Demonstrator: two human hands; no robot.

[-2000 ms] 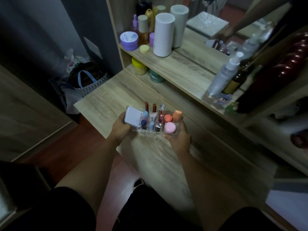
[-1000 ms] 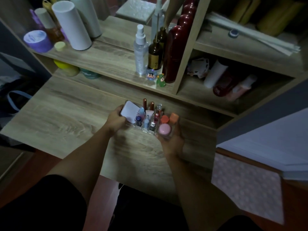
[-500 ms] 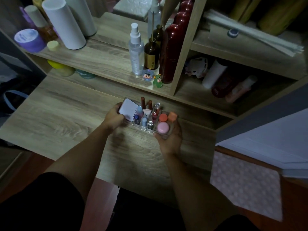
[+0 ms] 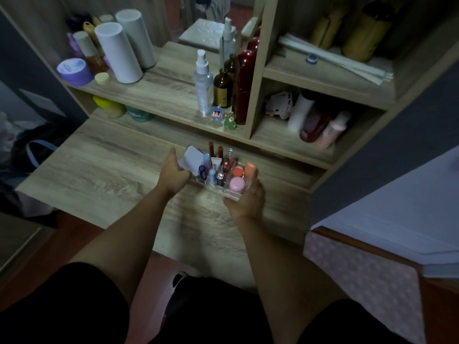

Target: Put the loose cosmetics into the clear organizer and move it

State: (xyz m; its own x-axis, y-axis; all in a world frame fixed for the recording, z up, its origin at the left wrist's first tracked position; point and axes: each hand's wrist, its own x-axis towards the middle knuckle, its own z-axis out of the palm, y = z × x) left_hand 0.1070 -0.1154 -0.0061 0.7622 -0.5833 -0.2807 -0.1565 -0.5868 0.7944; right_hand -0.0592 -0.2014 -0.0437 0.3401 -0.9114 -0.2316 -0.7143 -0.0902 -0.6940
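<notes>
The clear organizer (image 4: 231,194) is held between both hands just above the wooden desk (image 4: 99,170), close to the lower shelf edge. My left hand (image 4: 172,176) grips its left end and my right hand (image 4: 244,202) grips its right front corner. Inside stand a white compact (image 4: 191,160), several lipsticks and small tubes (image 4: 214,166), a pink jar (image 4: 237,184) and two orange caps (image 4: 244,170).
Behind the organizer is a shelf unit (image 4: 248,135) with a spray bottle (image 4: 203,80), a brown bottle (image 4: 222,88), a tall red bottle (image 4: 244,83) and two small figurines (image 4: 224,117). White cylinders (image 4: 119,53) and a purple jar (image 4: 74,70) stand at left. A bed (image 4: 385,219) lies at right.
The view has swung to the right along the desk, and the organizer, held in both hands throughout, has been carried right and forward toward the shelf unit.
</notes>
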